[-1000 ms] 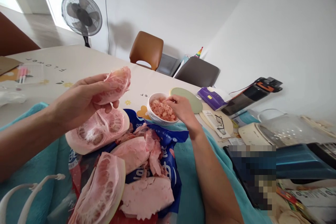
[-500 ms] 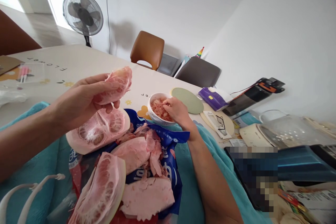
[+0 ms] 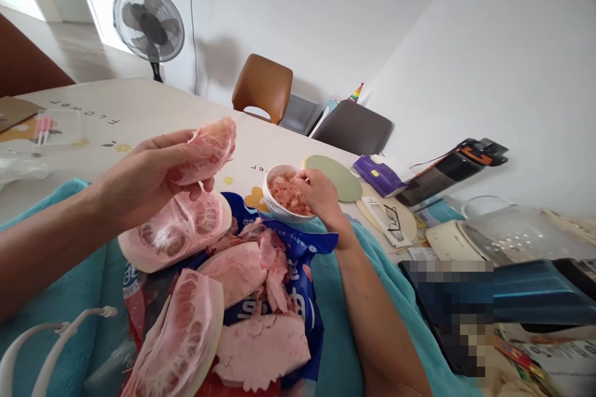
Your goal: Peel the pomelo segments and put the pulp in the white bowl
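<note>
My left hand (image 3: 146, 183) is raised over my lap and closed round a pink pomelo segment (image 3: 212, 147). Below it lie pomelo rind pieces (image 3: 174, 229) with pink pith, heaped on a blue printed plastic bag (image 3: 298, 273). My right hand (image 3: 321, 195) reaches over the right rim of a small white bowl (image 3: 270, 201) filled with pink pomelo flesh (image 3: 289, 193). Its fingers are bent together at the flesh; what they pinch, if anything, is hidden.
A teal cloth (image 3: 339, 347) covers my lap. On the flowered table (image 3: 116, 115) stand a green round lid (image 3: 338, 177), glasses (image 3: 390, 217), a purple packet (image 3: 379, 173) and appliances at the right. A brown chair (image 3: 261, 87), a dark chair (image 3: 356, 127) and a fan (image 3: 149, 23) stand beyond.
My right hand dipped into the bowl's flesh half a second ago and now sits slightly back at the right rim. My left hand keeps the segment still.
</note>
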A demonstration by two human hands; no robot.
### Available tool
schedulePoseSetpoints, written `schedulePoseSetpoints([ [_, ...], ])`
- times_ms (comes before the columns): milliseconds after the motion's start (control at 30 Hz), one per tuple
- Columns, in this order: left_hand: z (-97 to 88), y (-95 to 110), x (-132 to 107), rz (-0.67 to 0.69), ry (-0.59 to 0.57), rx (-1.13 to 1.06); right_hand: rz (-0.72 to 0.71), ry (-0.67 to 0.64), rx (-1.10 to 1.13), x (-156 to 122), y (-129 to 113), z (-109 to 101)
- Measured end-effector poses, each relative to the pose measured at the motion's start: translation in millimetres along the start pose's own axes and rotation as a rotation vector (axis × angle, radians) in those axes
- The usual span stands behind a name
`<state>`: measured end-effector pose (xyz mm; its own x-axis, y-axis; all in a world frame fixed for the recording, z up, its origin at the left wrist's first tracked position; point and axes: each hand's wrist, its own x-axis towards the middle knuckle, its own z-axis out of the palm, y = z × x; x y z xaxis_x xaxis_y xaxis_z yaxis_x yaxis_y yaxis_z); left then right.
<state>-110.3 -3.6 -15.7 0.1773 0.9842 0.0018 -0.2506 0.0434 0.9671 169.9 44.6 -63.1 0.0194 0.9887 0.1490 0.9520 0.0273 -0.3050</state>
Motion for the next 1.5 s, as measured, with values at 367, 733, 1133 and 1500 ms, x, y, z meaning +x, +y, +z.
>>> schedulePoseSetpoints([
  [367, 0.9, -1, 0, -0.002, 0.005, -0.004, -0.068, -0.059, -0.142, 0, -4, 3],
  [733, 1.1, -1, 0, 0.017, -0.005, -0.016, 0.075, -0.049, 0.533, -6, 5, -11],
  [1133, 1.8, -2, -1, 0.026, -0.001, -0.007, 0.011, -0.059, 0.081, -4, 3, -8],
  [1500, 4.0, 1, -3, 0.001, -0.014, -0.020, -0.011, -0.077, -0.063, -4, -7, -1],
])
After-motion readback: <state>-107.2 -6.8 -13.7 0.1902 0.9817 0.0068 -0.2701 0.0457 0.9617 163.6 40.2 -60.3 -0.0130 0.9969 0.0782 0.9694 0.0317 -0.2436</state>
